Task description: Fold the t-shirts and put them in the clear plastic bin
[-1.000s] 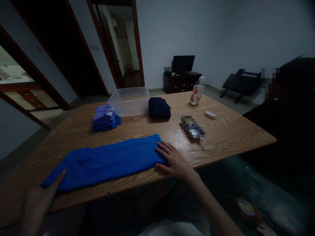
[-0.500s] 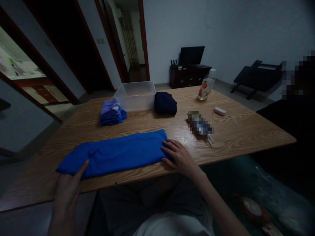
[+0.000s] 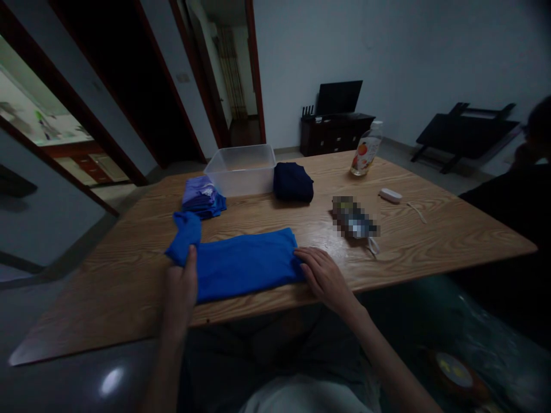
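Note:
A blue folded garment [image 3: 245,263] lies as a long strip along the near edge of the table. Its left end is raised in my left hand [image 3: 179,287], which is closed round the cloth with the thumb on top. The lifted end stands up crumpled above that hand. At the other end, my right hand [image 3: 323,275] rests flat with its fingers extended over the garment's right edge. Behind the strip sit a stack of folded purple and blue clothes [image 3: 202,198], a clear plastic bin [image 3: 243,180] and a dark navy folded garment [image 3: 293,182].
On the right of the wooden table [image 3: 413,244] are a pixelated item with a white strap [image 3: 353,218], a small white device with a cord [image 3: 391,195] and a drink bottle [image 3: 365,150]. A person in dark clothing [image 3: 512,212] is at the right edge.
My left hand has taken hold of the garment's left end and moved right and up, lifting it off the table. My right hand stays at the right end.

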`<control>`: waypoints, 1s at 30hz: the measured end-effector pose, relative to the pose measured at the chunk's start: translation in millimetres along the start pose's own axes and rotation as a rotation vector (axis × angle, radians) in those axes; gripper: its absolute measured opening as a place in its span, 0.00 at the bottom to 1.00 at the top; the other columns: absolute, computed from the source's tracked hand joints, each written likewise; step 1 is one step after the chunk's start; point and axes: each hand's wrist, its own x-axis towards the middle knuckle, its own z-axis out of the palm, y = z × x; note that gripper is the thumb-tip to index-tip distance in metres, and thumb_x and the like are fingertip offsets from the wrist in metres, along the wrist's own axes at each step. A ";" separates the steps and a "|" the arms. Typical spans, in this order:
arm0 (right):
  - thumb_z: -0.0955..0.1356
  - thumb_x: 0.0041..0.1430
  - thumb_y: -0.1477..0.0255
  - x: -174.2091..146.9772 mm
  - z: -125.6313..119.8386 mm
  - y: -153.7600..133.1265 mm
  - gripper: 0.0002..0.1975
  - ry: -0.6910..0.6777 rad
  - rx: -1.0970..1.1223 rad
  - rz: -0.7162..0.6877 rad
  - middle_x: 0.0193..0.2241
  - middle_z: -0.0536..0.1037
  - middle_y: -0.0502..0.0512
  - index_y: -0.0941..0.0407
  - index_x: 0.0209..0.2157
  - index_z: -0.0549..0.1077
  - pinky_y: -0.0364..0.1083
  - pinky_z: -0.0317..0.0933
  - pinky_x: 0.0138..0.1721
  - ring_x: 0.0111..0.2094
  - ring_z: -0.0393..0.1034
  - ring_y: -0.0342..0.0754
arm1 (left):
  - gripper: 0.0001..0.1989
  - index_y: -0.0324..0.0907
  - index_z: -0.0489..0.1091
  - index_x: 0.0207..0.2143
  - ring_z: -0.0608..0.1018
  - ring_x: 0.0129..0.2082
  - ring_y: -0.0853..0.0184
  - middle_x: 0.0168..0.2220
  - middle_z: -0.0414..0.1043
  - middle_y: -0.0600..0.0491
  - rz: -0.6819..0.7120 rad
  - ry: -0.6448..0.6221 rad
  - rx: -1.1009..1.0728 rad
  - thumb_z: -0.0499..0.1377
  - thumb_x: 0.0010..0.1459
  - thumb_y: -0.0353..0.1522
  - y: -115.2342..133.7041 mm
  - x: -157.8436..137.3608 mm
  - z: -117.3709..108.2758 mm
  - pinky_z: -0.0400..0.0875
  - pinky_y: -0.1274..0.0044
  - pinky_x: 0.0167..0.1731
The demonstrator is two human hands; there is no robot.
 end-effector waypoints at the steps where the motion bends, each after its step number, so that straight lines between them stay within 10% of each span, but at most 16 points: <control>1: 0.58 0.80 0.68 -0.4 -0.7 0.1 0.17 0.004 0.012 0.008 0.60 0.75 0.60 0.54 0.63 0.69 0.61 0.62 0.65 0.62 0.68 0.56 | 0.34 0.33 0.78 0.51 0.81 0.52 0.41 0.43 0.82 0.35 0.084 -0.033 0.015 0.50 0.69 0.54 15.8 -11.2 13.9 0.77 0.56 0.54; 9: 0.56 0.80 0.66 -2.6 1.4 3.1 0.21 0.031 -0.025 0.053 0.59 0.77 0.59 0.53 0.64 0.71 0.62 0.60 0.67 0.61 0.70 0.57 | 0.34 0.36 0.53 0.75 0.55 0.76 0.58 0.76 0.52 0.45 1.016 -0.431 0.256 0.51 0.68 0.26 58.9 -111.9 123.9 0.55 0.60 0.75; 18: 0.57 0.80 0.64 -4.3 2.2 7.1 0.22 0.109 -0.015 0.122 0.66 0.70 0.63 0.55 0.68 0.63 0.61 0.61 0.67 0.65 0.65 0.57 | 0.45 0.31 0.44 0.76 0.47 0.78 0.56 0.77 0.42 0.39 1.147 -0.484 0.357 0.53 0.72 0.52 45.9 -118.4 98.4 0.52 0.57 0.75; 23: 0.58 0.80 0.69 10.1 -1.5 -18.2 0.21 0.031 -0.085 -0.057 0.69 0.67 0.58 0.55 0.68 0.65 0.61 0.51 0.73 0.70 0.59 0.54 | 0.32 0.35 0.51 0.75 0.50 0.77 0.57 0.77 0.47 0.44 0.987 -0.349 0.458 0.43 0.78 0.43 13.6 -79.8 68.9 0.52 0.55 0.75; 30: 0.63 0.78 0.59 27.3 41.3 -30.6 0.29 -0.180 -0.309 0.043 0.74 0.55 0.64 0.60 0.71 0.63 0.63 0.52 0.72 0.75 0.48 0.61 | 0.34 0.30 0.53 0.75 0.54 0.76 0.52 0.76 0.46 0.39 0.887 -0.283 0.584 0.44 0.77 0.44 -15.9 -61.6 74.8 0.54 0.55 0.74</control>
